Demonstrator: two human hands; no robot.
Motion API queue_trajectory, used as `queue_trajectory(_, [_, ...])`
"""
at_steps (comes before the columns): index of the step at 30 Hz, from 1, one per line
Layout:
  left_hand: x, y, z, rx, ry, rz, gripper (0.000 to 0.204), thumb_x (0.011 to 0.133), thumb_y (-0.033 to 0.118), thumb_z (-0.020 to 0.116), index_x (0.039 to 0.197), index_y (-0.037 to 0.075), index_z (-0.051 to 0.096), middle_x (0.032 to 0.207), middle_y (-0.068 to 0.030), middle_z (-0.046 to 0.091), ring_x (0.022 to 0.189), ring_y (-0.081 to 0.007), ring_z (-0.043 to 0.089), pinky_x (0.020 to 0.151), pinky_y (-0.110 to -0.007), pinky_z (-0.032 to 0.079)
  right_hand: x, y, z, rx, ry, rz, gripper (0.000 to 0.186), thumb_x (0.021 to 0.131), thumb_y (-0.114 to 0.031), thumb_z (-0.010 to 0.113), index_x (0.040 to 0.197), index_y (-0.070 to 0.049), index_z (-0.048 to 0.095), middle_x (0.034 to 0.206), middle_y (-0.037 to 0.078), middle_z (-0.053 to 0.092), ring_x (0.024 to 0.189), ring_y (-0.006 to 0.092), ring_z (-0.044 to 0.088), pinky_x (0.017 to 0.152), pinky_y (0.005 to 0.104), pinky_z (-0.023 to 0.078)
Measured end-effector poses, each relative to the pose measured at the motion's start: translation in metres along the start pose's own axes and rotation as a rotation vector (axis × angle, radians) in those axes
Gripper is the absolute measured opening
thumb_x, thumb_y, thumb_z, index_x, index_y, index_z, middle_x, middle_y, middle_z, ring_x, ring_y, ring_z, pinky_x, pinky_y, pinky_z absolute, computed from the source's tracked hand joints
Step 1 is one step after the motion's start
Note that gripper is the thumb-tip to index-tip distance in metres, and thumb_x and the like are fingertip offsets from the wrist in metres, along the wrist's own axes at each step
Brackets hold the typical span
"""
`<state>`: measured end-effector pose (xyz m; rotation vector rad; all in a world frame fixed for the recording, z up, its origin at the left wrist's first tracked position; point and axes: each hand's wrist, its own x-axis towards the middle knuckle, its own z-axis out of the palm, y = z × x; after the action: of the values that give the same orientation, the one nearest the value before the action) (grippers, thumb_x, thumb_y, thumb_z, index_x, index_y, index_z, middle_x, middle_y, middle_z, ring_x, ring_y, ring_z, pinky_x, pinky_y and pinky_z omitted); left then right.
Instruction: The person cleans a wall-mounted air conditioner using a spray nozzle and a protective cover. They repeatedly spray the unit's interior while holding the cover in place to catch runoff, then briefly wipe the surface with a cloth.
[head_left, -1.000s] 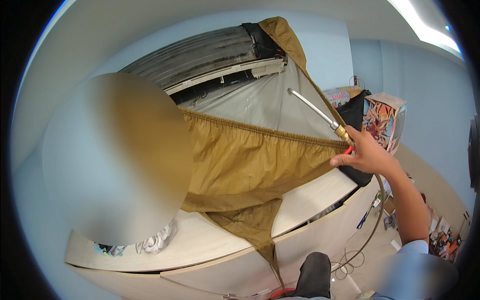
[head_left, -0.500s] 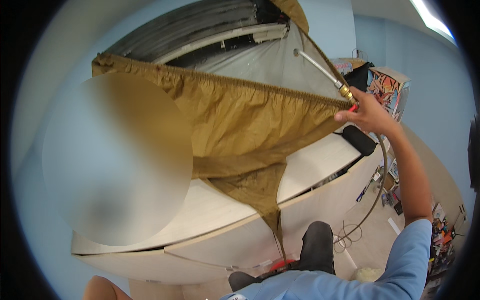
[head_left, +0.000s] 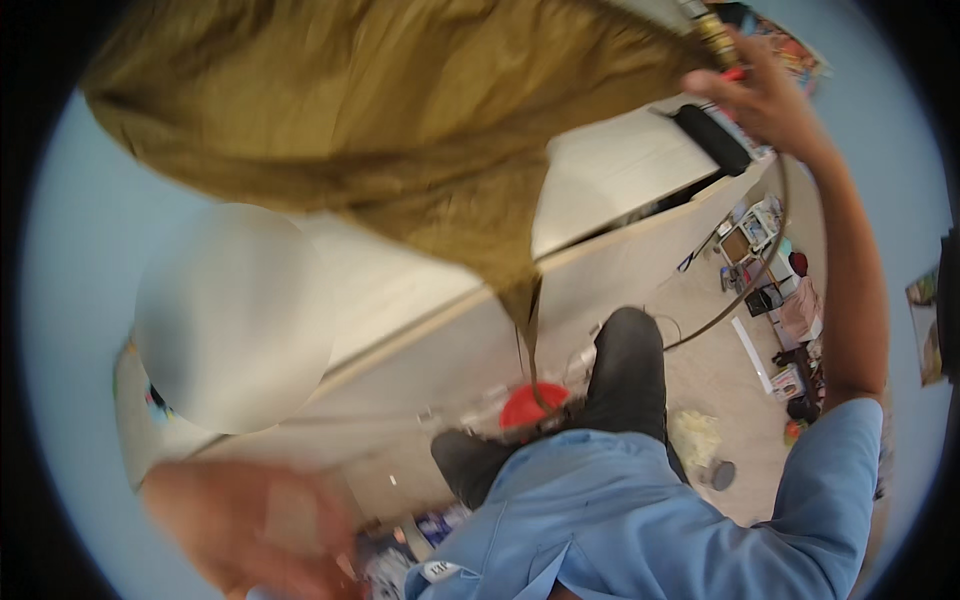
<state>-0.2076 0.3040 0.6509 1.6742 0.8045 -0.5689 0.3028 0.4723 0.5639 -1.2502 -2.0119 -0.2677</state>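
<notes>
At the upper right, my right hand (head_left: pixel 765 98) is closed around a spray gun (head_left: pixel 716 36) with a brass fitting and a red part beside my fingers. A thin hose (head_left: pixel 735 295) runs from it down to the floor. To its left hangs a large brown fabric cover (head_left: pixel 360 110), narrowing to a tail that drops toward a red basin (head_left: pixel 532 404). My left hand (head_left: pixel 300 540) is at the lower left, smeared by motion, so its fingers cannot be made out. The wand's tip is outside the picture.
Below the cover stands a long white cabinet (head_left: pixel 620 190) with a black cylindrical case (head_left: pixel 712 138) on top. Various household items (head_left: pixel 760 250) lie along the right wall. A pale yellow crumpled bag (head_left: pixel 694 440) rests on the floor. A round blurred patch hides part of the left side.
The view has tipped down, so the cover, cabinet and right hand sit higher and the dark opening above the cover is gone. My left arm has swung up into view. My right hand keeps its grip.
</notes>
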Motion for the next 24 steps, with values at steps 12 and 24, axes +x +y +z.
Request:
queue_trajectory(12, [0.215,-0.239,-0.054,0.312,1.718,0.262,0.058,0.086,0.034,0.078,0.134,0.009,0.057,0.141,-0.0260,0.039,0.129,-0.0451,0.045,0.102,-0.050,0.044,0.060,-0.008,0.041,-0.232,-0.181,0.152,0.087,0.088,-0.053,0.073,0.149,0.000,0.042,0.120,0.015,0.067,0.099,0.0176,0.066,0.087,0.0316,0.054])
queue_trajectory(24, [0.215,-0.252,-0.057,0.075,1.700,0.384,0.045,0.088,0.031,0.073,0.121,0.003,0.063,0.140,-0.0269,0.044,0.132,-0.0449,0.044,0.109,-0.052,0.037,0.053,-0.189,0.112,-0.022,-0.472,0.212,0.105,0.052,-0.028,0.098,0.143,-0.006,0.050,0.121,0.005,0.069,0.106,0.0139,0.062,0.098,0.0345,0.049])
